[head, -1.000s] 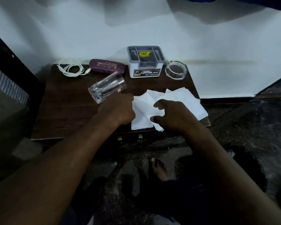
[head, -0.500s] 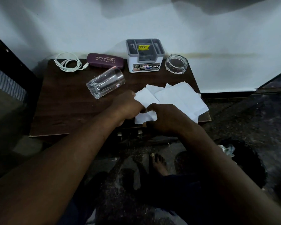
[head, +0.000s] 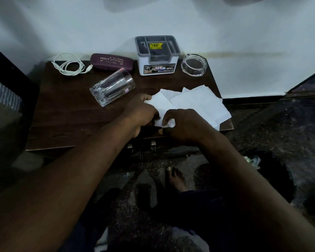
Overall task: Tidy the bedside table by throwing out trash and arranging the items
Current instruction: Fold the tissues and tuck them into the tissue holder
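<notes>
Both hands meet at the front edge of the dark brown wooden bedside table (head: 65, 113). The left hand (head: 141, 115) pinches the near-left corner of a white paper tissue (head: 162, 106), thumb and fingers closed on its edge. The right hand (head: 182, 124) curls over the tissue's near end, its fingers closed on the crumpled part between the two hands. Further white tissue sheets (head: 202, 104) lie spread flat just right of the hands, overlapping one another and reaching the table's right front corner.

Just beyond the left hand, a clear ribbed drinking glass (head: 112, 87) lies on its side, base toward the near left, mouth toward the far right. Along the back edge by the white wall stand, from left to right, a coiled white charging cable (head: 69, 64), a maroon spectacle case (head: 112, 61) printed with gold lettering, a white and grey plastic organiser box (head: 157, 55) with compartments and a yellow sticker, and a round clear glass ashtray (head: 194, 64). On the speckled floor to the right, a dark bin (head: 273, 171) shows crumpled scraps inside.
</notes>
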A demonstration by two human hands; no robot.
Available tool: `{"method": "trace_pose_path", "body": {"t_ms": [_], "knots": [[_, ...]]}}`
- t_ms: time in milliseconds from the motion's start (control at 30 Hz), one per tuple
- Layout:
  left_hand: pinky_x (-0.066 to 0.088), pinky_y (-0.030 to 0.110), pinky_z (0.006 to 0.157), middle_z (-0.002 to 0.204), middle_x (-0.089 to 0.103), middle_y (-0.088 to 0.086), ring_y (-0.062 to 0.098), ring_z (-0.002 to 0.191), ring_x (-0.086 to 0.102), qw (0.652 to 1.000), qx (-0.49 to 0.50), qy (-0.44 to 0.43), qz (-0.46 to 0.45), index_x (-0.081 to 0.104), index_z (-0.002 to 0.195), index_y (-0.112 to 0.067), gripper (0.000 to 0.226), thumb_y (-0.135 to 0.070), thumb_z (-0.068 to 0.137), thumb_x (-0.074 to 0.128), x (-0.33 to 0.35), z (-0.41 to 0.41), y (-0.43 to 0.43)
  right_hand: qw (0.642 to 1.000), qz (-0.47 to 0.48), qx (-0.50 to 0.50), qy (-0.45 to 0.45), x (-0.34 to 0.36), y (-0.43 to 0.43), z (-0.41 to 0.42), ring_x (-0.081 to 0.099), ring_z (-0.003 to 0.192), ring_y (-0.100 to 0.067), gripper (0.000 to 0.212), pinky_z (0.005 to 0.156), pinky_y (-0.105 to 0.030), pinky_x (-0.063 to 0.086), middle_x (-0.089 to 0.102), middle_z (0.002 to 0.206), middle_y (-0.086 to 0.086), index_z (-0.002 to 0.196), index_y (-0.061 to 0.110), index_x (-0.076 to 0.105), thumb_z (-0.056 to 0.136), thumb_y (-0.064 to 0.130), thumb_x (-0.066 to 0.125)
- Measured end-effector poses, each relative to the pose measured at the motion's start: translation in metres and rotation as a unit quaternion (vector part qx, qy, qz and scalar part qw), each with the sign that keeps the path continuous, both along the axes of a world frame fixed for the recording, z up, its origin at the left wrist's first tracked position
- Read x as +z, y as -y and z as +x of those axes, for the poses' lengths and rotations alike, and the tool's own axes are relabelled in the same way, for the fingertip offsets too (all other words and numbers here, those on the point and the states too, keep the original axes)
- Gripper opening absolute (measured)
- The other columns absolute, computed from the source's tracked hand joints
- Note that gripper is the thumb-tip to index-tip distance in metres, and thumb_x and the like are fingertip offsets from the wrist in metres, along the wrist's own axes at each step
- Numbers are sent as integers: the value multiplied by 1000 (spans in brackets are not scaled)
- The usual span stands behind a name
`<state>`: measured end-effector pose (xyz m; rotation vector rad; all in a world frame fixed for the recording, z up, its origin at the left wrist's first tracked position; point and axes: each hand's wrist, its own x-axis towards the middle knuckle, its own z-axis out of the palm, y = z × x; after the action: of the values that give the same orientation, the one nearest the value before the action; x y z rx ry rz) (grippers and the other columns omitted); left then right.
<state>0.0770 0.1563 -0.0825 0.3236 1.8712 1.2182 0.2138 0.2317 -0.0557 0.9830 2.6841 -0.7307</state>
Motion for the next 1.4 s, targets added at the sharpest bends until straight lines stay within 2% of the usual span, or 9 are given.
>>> {"method": "trace_pose_path", "body": {"t_ms": [200,367,533,633,833,933,1100,1200,1400], "knots": [[56,33,69,124,61,9,30,108,65,1000,3,-5,0,62,127,-20,61,5,74,77,-3,-3,-2,1000,8,3,11,-3,3,-3,63,122,-27,48,104,-36,48,70,131,-10,128,15,70,88,41,77],[47,25,60,122,66,7,22,102,65,1000,13,-24,13,63,128,-21,52,-1,81,73,-3,-4,-4,1000,10,-16,-21,-3,1,-4,62,121,-28,52,95,-31,44,70,130,-12,128,12,69,87,42,79],[51,26,71,117,70,-1,10,89,66,997,8,-54,45,64,131,-26,45,-16,88,70,3,-2,-8,996,11,-46,-71,-2,-4,-4,61,117,-24,39,91,-29,40,68,124,-6,116,22,70,83,40,83],[55,33,86,124,67,-3,14,104,63,997,-6,-63,52,63,134,-28,49,-21,87,74,6,0,-10,997,2,-44,-71,1,-5,-3,61,120,-22,36,99,-31,43,65,130,-5,114,27,74,82,40,84],[56,37,90,124,71,-5,15,116,63,996,-45,-56,61,60,130,-34,54,-1,88,55,9,1,-9,999,2,-35,-23,-2,-3,-7,53,137,-26,70,109,-36,42,56,151,-9,146,18,57,86,48,79],[55,35,90,115,74,-7,10,114,64,994,-45,-79,58,53,139,-33,68,8,86,47,6,-1,-9,992,42,-95,-73,-1,-10,-7,59,130,-25,65,102,-29,42,64,142,-9,141,15,61,88,48,78],[58,28,74,111,64,-3,14,101,64,992,11,-119,43,45,150,-35,80,6,83,61,0,-4,-7,947,26,-235,-216,5,-27,3,57,77,8,16,66,3,35,72,95,14,104,27,77,89,32,77],[58,34,85,123,61,2,19,109,61,992,34,-117,35,44,151,-34,89,6,77,71,-2,-5,-7,930,17,-272,-246,7,-30,7,61,78,4,17,68,1,39,67,85,18,99,32,76,87,21,74],[53,29,75,125,60,-2,15,103,61,995,83,-31,34,44,149,-29,92,4,72,82,5,-5,-9,912,8,-302,-278,9,-29,6,68,87,-10,38,79,-24,48,71,89,9,111,34,68,78,24,84]]}}
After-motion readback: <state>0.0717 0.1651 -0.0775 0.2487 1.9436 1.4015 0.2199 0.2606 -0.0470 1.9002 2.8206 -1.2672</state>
